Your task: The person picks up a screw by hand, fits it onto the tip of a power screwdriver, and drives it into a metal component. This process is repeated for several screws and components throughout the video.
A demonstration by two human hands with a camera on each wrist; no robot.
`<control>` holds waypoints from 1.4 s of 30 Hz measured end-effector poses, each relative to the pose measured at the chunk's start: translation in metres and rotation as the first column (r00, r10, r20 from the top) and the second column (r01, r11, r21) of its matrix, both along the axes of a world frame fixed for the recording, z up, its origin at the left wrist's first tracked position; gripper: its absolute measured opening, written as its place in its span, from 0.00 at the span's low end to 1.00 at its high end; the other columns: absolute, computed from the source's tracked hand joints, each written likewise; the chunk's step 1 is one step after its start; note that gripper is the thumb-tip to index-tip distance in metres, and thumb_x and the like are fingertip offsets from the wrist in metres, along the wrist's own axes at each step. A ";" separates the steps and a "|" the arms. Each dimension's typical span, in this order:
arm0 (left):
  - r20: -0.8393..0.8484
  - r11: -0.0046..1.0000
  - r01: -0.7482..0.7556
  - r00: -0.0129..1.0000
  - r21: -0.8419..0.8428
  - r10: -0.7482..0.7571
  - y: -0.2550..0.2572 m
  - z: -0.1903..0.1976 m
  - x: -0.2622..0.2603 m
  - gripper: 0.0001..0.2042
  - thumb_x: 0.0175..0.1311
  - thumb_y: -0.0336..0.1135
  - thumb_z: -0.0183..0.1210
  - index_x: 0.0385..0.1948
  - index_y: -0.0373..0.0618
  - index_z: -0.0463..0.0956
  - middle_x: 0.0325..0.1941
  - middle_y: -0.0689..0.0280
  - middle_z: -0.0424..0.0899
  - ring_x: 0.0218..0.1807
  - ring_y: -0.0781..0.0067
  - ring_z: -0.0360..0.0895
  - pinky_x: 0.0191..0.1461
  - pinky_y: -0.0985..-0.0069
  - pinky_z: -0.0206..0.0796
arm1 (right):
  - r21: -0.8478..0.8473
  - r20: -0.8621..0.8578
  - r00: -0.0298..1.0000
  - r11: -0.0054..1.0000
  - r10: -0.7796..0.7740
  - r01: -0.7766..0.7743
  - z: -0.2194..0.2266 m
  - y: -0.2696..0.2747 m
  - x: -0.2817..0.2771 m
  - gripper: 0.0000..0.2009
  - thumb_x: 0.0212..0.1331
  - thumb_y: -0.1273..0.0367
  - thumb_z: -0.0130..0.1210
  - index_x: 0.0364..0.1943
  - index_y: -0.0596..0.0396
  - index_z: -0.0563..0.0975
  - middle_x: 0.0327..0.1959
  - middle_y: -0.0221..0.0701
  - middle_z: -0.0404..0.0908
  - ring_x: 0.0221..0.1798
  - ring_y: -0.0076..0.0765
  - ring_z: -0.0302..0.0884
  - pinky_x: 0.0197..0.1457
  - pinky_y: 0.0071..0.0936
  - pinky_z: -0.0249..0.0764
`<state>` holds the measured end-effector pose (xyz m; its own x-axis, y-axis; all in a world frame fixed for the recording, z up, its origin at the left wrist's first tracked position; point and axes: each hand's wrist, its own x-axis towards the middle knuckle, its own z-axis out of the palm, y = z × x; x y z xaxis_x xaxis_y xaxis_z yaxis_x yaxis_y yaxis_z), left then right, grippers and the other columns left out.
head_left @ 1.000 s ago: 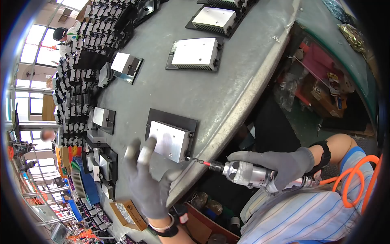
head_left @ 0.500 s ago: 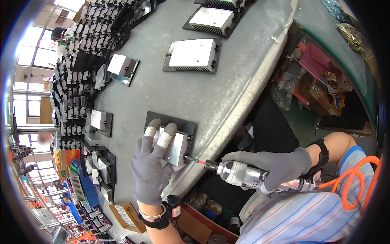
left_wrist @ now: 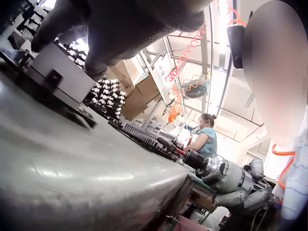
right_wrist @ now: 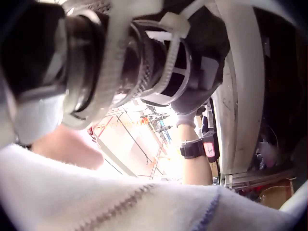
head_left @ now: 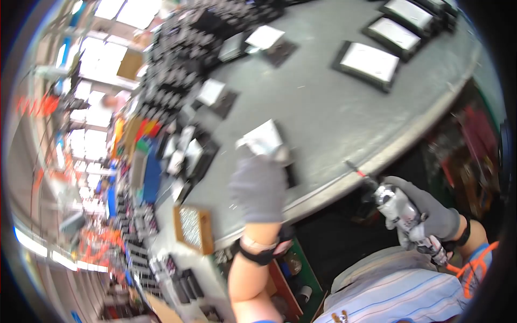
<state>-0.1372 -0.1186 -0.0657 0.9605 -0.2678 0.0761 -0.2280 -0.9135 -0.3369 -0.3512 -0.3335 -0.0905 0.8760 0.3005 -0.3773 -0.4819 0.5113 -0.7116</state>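
Observation:
My left hand [head_left: 258, 185], in a grey glove with taped fingertips, grips a silver finned heat sink [head_left: 265, 137] mounted on a black plate, close to the table's near edge. In the left wrist view the fingers [left_wrist: 98, 60] reach down over the heat sink [left_wrist: 62, 74] on both sides. My right hand [head_left: 431, 210], gloved too, holds a pneumatic screwdriver [head_left: 397, 207] with its bit pointing toward the table edge, apart from the heat sink. An orange air hose [head_left: 476, 264] runs from the tool's rear end.
More heat sinks on plates, such as this one [head_left: 371, 62], sit on the grey table [head_left: 318, 118]. Rows of black and silver units [head_left: 183, 64] fill the far side. A small carton of screws [head_left: 194, 229] stands left of my left hand. Another person [left_wrist: 206, 137] is across the room.
The head view has swung left. My left hand went from reaching over the heat sink to gripping it, and the heat sink has turned. The screwdriver has drawn back from its side.

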 end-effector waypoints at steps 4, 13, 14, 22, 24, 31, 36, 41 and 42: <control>0.253 0.888 0.238 0.957 -0.394 -0.144 0.023 0.002 0.003 0.12 0.56 0.38 0.56 0.38 0.44 0.77 0.34 0.59 0.83 0.31 0.60 0.81 0.34 0.69 0.72 | 0.036 0.084 0.990 0.992 0.117 -0.121 -0.010 0.009 0.003 0.51 0.36 0.70 0.63 0.68 0.53 0.43 0.48 0.40 0.70 0.44 0.32 0.74 0.38 0.29 0.77; 0.136 0.884 -0.218 0.945 -0.414 0.296 0.296 -0.030 0.044 0.12 0.41 0.30 0.62 0.32 0.42 0.81 0.31 0.56 0.83 0.34 0.59 0.80 0.42 0.69 0.70 | -0.038 0.111 0.965 0.971 0.237 -0.234 -0.010 0.018 0.010 0.46 0.42 0.77 0.55 0.68 0.51 0.43 0.42 0.39 0.70 0.42 0.30 0.72 0.40 0.27 0.74; 0.120 0.824 -0.236 0.932 -0.516 0.342 0.278 -0.024 0.036 0.10 0.43 0.27 0.61 0.30 0.39 0.80 0.29 0.55 0.83 0.32 0.62 0.80 0.39 0.71 0.70 | -0.024 0.114 0.962 0.969 0.247 -0.245 -0.006 0.022 0.012 0.45 0.42 0.77 0.55 0.68 0.51 0.43 0.42 0.38 0.70 0.42 0.29 0.72 0.39 0.26 0.74; -0.079 0.260 -0.144 0.966 -0.955 0.245 0.205 -0.003 0.023 0.08 0.58 0.29 0.58 0.38 0.38 0.79 0.26 0.64 0.79 0.22 0.80 0.71 0.25 0.88 0.62 | -0.159 0.179 0.929 0.941 0.324 -0.298 -0.018 0.027 0.008 0.46 0.44 0.77 0.52 0.68 0.50 0.37 0.40 0.36 0.68 0.36 0.25 0.71 0.37 0.23 0.72; -0.148 -0.011 -0.147 0.979 -0.989 0.137 0.166 -0.007 0.020 0.08 0.60 0.30 0.57 0.39 0.40 0.78 0.25 0.67 0.76 0.21 0.83 0.67 0.23 0.91 0.59 | -0.178 0.181 0.924 0.935 0.336 -0.305 -0.018 0.028 0.009 0.47 0.44 0.76 0.52 0.68 0.50 0.36 0.39 0.36 0.68 0.37 0.25 0.70 0.38 0.23 0.71; -0.182 -0.701 -0.710 0.683 0.060 -0.707 0.091 -0.029 0.012 0.10 0.63 0.37 0.55 0.41 0.42 0.75 0.27 0.72 0.69 0.22 0.85 0.60 0.18 0.89 0.54 | -0.183 0.205 0.936 0.951 0.287 -0.251 -0.009 0.034 0.010 0.45 0.40 0.74 0.49 0.68 0.51 0.41 0.43 0.36 0.69 0.39 0.29 0.72 0.43 0.25 0.71; -0.352 -0.713 -0.677 0.721 -0.181 -0.596 0.073 -0.026 0.005 0.11 0.62 0.37 0.56 0.40 0.42 0.76 0.27 0.72 0.72 0.22 0.86 0.61 0.18 0.88 0.50 | -0.232 0.216 0.921 0.933 0.325 -0.275 -0.008 0.033 0.012 0.45 0.40 0.73 0.50 0.68 0.51 0.41 0.43 0.36 0.69 0.39 0.29 0.72 0.43 0.24 0.70; -0.216 0.036 -0.213 0.968 -0.976 -0.128 0.083 -0.041 0.010 0.09 0.57 0.33 0.60 0.35 0.38 0.78 0.30 0.69 0.77 0.29 0.81 0.69 0.32 0.86 0.62 | -0.238 0.211 0.920 0.930 0.330 -0.279 -0.011 0.033 0.012 0.46 0.40 0.73 0.50 0.68 0.50 0.41 0.44 0.38 0.69 0.39 0.31 0.73 0.43 0.26 0.71; -0.089 0.264 -0.043 0.982 -0.964 -0.168 0.087 -0.044 0.013 0.09 0.56 0.33 0.61 0.33 0.37 0.80 0.31 0.68 0.78 0.33 0.79 0.72 0.37 0.85 0.64 | -0.237 0.211 0.919 0.930 0.332 -0.282 -0.008 0.033 0.013 0.46 0.40 0.73 0.50 0.68 0.50 0.41 0.44 0.38 0.69 0.39 0.31 0.73 0.43 0.26 0.71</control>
